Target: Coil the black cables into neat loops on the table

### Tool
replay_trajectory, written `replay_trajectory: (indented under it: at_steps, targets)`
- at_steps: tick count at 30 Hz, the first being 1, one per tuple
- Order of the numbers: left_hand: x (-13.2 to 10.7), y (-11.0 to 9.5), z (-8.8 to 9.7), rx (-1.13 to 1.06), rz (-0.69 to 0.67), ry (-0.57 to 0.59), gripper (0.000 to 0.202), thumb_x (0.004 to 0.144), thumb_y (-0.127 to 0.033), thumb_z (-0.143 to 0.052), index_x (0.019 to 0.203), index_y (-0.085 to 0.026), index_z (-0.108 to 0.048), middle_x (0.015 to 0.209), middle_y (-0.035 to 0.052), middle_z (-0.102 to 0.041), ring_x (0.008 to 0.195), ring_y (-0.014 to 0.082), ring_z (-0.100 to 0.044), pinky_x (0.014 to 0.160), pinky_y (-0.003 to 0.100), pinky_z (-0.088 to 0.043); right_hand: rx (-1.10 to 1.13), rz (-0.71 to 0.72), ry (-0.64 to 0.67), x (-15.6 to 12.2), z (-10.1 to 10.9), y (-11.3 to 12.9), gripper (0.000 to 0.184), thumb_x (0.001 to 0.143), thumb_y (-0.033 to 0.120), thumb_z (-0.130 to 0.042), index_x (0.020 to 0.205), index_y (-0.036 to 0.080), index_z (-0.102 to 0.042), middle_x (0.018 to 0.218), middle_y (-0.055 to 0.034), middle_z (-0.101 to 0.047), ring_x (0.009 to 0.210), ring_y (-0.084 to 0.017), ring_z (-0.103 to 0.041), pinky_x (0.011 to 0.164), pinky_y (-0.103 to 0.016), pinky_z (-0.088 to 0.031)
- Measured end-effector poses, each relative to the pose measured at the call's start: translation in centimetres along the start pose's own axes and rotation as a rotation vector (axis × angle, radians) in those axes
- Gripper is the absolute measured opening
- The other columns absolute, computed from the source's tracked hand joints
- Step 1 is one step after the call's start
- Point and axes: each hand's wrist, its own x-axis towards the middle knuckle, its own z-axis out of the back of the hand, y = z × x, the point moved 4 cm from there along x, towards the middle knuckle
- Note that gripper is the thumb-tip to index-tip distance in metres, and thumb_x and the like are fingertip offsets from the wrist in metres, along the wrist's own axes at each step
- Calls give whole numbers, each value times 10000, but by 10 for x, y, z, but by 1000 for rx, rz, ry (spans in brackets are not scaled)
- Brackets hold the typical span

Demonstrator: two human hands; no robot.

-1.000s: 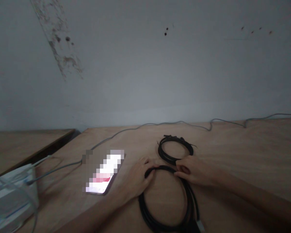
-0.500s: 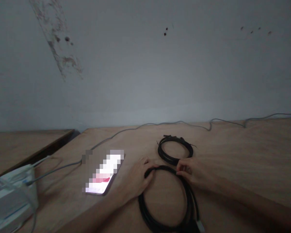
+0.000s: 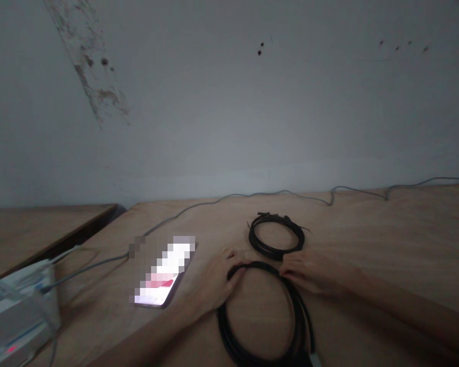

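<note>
My left hand (image 3: 216, 281) is shut on the top of a large coil of black cable (image 3: 222, 326), with its fingers curled over the strands. My right hand (image 3: 306, 271) lies at the coil's upper right, its fingertips against the cable, and I cannot tell whether it grips. The coil's lower end runs out of view at the bottom edge. A smaller black cable coil (image 3: 251, 237) lies just beyond both hands, nearly touching the right hand. A smartphone (image 3: 162, 270) with a lit, pixelated screen lies left of my left hand.
All of this rests on a light wooden table (image 3: 367, 239) against a stained grey wall (image 3: 229, 102). A thin grey cable (image 3: 229, 195) runs along the far edge. A white boxed device (image 3: 23, 316) sits at the left front, beside a second wooden table (image 3: 42, 229).
My right hand has flattened out from a curled pinch and shifted slightly right along the large coil. My left hand and both coils stay in place.
</note>
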Motion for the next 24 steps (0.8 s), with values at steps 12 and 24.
replay_trajectory:
  at_steps: [12, 24]
  targets:
    - [0, -1, 0, -6, 2, 16, 293, 1000, -193, -540, 1214, -313, -701, 1126, 25, -691, 1067, 220, -606, 959, 369, -469, 47, -5, 78, 14, 6, 4, 182, 866, 137, -573, 950, 180, -729, 893, -65, -743, 789, -189, -678, 718, -273, -494]
    - [-1, -1, 1, 0, 2, 14, 290, 1010, -222, -523, 1226, -309, -697, 1116, 40, -669, 1055, 227, -597, 946, 372, -473, -67, 85, 93, 13, 7, 4, 223, 933, 107, -506, 1005, 177, -705, 963, -78, -743, 872, -204, -696, 784, -306, -528]
